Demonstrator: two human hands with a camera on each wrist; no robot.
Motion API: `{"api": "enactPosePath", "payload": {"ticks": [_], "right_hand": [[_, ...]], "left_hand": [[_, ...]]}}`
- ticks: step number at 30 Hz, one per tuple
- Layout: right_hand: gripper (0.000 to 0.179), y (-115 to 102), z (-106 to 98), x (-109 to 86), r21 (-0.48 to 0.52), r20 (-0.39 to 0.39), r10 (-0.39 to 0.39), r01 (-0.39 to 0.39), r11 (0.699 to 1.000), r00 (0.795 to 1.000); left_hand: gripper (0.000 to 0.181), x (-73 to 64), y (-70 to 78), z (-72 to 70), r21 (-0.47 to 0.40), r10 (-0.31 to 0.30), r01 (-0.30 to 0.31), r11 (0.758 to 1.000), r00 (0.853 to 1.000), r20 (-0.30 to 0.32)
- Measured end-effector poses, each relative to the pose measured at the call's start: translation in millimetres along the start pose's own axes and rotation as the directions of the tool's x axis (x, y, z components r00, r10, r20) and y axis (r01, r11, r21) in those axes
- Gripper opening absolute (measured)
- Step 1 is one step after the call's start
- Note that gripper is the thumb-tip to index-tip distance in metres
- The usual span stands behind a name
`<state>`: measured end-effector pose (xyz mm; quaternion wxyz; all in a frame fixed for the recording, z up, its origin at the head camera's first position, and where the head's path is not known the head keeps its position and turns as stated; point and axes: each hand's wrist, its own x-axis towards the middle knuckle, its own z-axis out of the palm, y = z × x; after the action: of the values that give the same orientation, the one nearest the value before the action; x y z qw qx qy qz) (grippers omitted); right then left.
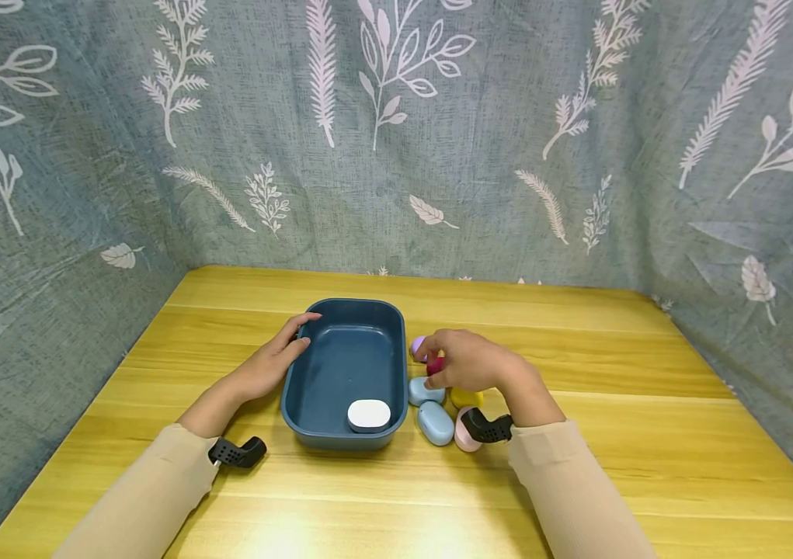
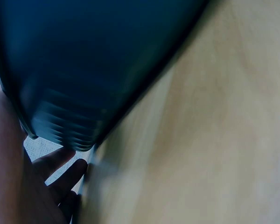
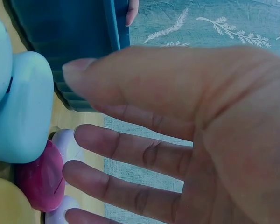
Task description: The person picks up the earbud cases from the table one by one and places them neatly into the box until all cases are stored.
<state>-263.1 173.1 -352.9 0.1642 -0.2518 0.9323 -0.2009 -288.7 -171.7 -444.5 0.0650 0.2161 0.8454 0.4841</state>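
A dark blue plastic bin (image 1: 343, 365) stands on the table, with a white rounded case (image 1: 369, 415) lying in its near right corner. My left hand (image 1: 266, 366) rests at the bin's left rim; in the left wrist view its fingers (image 2: 69, 176) spread loosely beside the bin wall. Over a cluster of small rounded cases right of the bin hovers my right hand (image 1: 473, 361), fingers apart and nothing in them. Beneath or beside it lie a crimson case (image 3: 43, 179), a purple one (image 1: 418, 348), two light blue ones (image 1: 436, 424), a yellow one (image 1: 467, 399) and a pink one (image 1: 464, 436).
The wooden table (image 1: 543, 326) carries the bin and the cases. A grey-green cloth with white leaf prints (image 1: 466, 210) hangs behind and along both sides. Each wrist wears a black camera band (image 1: 238, 453).
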Motion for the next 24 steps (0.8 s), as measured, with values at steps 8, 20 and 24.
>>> {"api": "enactPosePath", "payload": {"ticks": [8, 20, 24], "right_hand": [[0.037, -3.3, 3.9, 0.6, -0.032, 0.025, 0.046, -0.045, 0.998, 0.999], [0.034, -4.5, 9.1, 1.6, -0.105, 0.037, 0.063, -0.059, 0.993, 0.997], [0.034, -4.5, 10.2, 1.9, -0.12, 0.043, 0.06, -0.054, 0.991, 0.997]], "left_hand": [[0.044, -1.3, 1.3, 0.3, -0.003, 0.003, -0.003, 1.0, 1.0, 0.002], [0.044, 0.6, 0.2, -0.2, 0.011, 0.007, -0.007, 1.0, 1.0, 0.0], [0.044, 0.2, 0.1, -0.1, 0.012, 0.002, -0.002, 1.0, 1.0, 0.001]]}}
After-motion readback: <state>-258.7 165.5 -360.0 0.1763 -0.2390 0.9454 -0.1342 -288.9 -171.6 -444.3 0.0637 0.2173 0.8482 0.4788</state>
